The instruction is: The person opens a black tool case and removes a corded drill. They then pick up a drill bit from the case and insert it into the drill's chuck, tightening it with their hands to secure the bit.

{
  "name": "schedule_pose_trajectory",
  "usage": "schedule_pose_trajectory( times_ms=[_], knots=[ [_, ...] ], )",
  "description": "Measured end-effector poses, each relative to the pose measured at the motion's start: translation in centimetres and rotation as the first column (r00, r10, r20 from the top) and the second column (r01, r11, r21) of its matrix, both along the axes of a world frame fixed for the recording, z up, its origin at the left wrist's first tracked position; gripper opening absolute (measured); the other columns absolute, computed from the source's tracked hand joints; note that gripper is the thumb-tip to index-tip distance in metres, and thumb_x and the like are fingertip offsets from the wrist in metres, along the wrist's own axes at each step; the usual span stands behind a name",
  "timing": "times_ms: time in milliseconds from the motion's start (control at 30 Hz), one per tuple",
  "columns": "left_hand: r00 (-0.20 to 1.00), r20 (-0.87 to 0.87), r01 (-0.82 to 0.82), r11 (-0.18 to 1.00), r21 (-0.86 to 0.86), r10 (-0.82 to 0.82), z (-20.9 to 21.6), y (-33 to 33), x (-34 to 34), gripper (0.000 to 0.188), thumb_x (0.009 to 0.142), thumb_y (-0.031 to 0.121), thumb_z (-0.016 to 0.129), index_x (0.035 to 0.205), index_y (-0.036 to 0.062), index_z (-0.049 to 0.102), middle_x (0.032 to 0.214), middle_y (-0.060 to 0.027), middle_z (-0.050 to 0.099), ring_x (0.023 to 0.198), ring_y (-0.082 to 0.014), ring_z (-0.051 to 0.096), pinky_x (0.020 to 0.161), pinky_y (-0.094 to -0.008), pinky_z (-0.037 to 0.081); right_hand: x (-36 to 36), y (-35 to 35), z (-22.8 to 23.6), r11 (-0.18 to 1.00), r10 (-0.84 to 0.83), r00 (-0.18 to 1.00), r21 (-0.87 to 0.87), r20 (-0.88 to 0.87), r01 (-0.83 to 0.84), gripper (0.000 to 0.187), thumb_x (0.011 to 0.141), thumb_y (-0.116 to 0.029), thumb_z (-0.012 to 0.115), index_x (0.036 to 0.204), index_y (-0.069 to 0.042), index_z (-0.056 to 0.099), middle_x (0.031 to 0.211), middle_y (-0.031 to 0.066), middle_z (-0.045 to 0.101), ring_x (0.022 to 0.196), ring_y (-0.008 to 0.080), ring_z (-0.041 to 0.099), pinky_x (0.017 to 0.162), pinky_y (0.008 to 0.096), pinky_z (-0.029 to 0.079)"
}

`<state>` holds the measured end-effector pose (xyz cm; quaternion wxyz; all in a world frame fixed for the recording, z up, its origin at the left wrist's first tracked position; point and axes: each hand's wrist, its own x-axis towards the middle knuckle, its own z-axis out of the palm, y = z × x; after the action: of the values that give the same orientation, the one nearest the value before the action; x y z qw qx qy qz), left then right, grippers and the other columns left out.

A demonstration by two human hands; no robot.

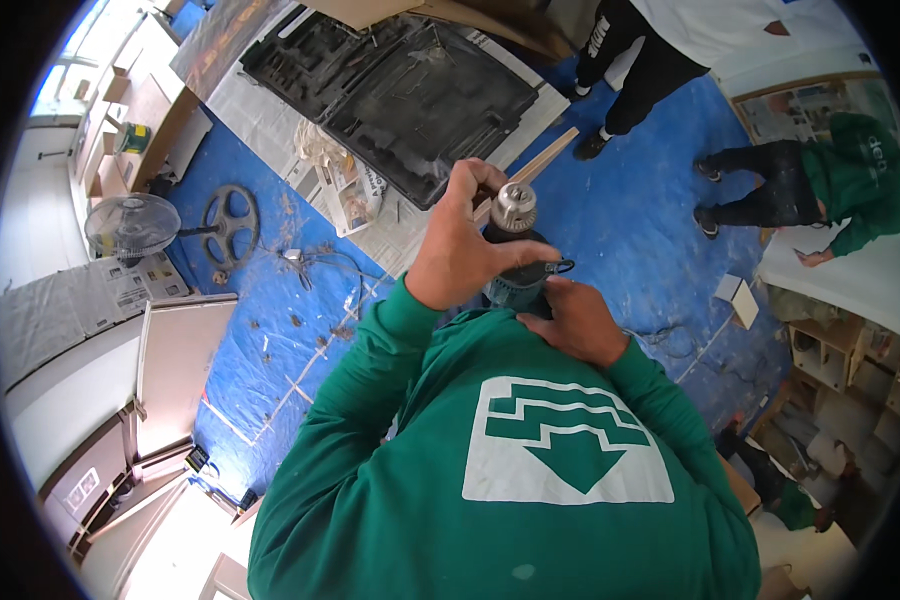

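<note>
Close in front of my chest is a power drill (515, 290) with a teal body and a silver keyed chuck (514, 208) that points up and away from me. No bit shows in the chuck. My left hand (455, 245) curls round the drill's front from the left, its thumb lying across just below the chuck. On the right, my right hand (582, 322) grips the body lower down, near my shirt, and partly hides it. A small black looped piece (562, 267) sticks out beside my left thumb.
Ahead, an open black tool case (420, 110) lies on a paper-covered table (395, 235), with a wooden strip (550, 155) near its right edge. Blue sheeting (285, 350) covers the floor. A fan (132, 225) and cables are at left. Other people (770, 185) stand ahead and right.
</note>
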<state>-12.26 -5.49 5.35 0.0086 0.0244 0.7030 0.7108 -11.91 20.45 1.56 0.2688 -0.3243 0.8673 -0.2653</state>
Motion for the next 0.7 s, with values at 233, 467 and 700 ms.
schedule_pose_trajectory(
  times_ms=[233, 467, 700],
  knots=[
    [0.996, 0.059, -0.083, 0.975, 0.204, 0.073, 2.2, 4.4, 0.9, 0.104, 0.086, 0.025, 0.095, 0.165, -0.0024, 0.034, 0.151, -0.0161, 0.059, 0.143, -0.0262, 0.056, 0.120, -0.0444, 0.045, -3.4, 5.1, 1.2, 0.998, 0.065, 0.998, -0.023, 0.005, -0.065, 0.040, 0.088, -0.035, 0.084, 0.101, -0.001, 0.070, 0.098, 0.0205, 0.070, 0.092, 0.0433, 0.072, 0.080, 0.0526, 0.057],
    [0.927, -0.137, -0.291, 0.899, 0.327, 0.349, 2.2, 11.0, 0.3, 0.107, 0.094, 0.061, 0.080, 0.163, -0.0069, 0.036, 0.121, -0.0076, 0.064, 0.126, -0.0223, 0.062, 0.118, -0.0445, 0.045, -5.6, 11.0, 0.4, 0.988, 0.144, 0.989, -0.062, 0.014, -0.143, 0.041, 0.088, -0.036, 0.085, 0.101, 0.000, 0.071, 0.097, 0.0204, 0.070, 0.092, 0.0428, 0.072, 0.080, 0.0525, 0.057],
    [0.849, -0.011, -0.464, 0.755, 0.464, 0.528, -2.1, 10.4, 2.3, 0.056, 0.106, 0.038, 0.063, 0.142, -0.0047, 0.061, 0.142, -0.0157, 0.065, 0.118, -0.0201, 0.065, 0.109, -0.0376, 0.048, -6.2, 15.0, -0.5, 0.983, 0.145, 0.987, -0.121, 0.066, -0.137, 0.041, 0.087, -0.036, 0.085, 0.101, 0.000, 0.072, 0.094, 0.0208, 0.071, 0.091, 0.0435, 0.072, 0.080, 0.0535, 0.057]
  ],
)
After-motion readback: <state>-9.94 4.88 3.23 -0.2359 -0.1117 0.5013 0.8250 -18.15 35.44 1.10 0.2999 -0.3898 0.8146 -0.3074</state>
